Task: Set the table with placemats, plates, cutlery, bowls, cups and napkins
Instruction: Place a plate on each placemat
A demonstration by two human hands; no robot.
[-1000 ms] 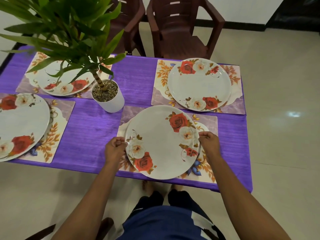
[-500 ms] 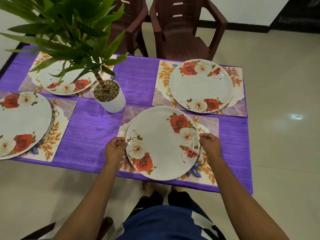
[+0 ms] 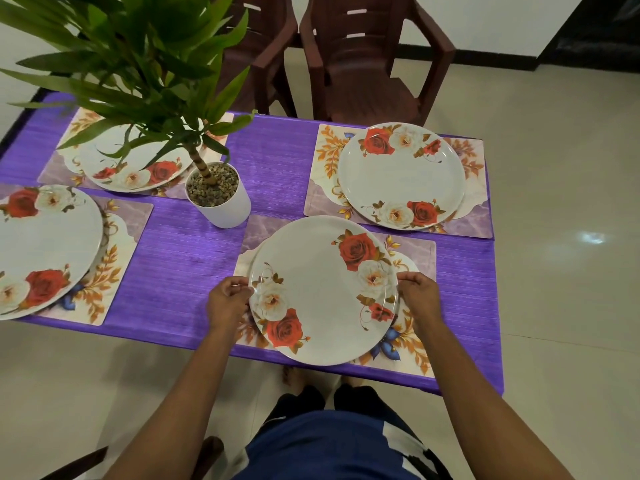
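Near plate point(image 3: 322, 289): white, rose-patterned; lying over the near placemat point(image 3: 412, 258), close to the counter's front edge, gripped at both sides.
Left hand point(image 3: 227, 301): fingers curled round the left rim of the near plate, thumb on top.
Right hand point(image 3: 417, 294): fingers curled round the right rim of the same plate, fingertips on its upper face.
Near placemat: floral, with lilac corners; mostly covered by the near plate, leaf print showing at the right and bottom.
Far right plate point(image 3: 401, 174): flat on its own placemat point(image 3: 323, 174), just beyond the near setting.
Far left plate point(image 3: 138, 168): on a placemat, partly hidden behind leaves.
Left plate point(image 3: 45, 247): on a placemat point(image 3: 114, 258) at the counter's left, cut off by the frame edge.
Potted plant point(image 3: 218, 199): white pot filled with pebbles, standing between the four settings.
Counter point(image 3: 180, 258): covered in purple cloth.
Chairs point(image 3: 367, 60): two, dark brown, at the far side.
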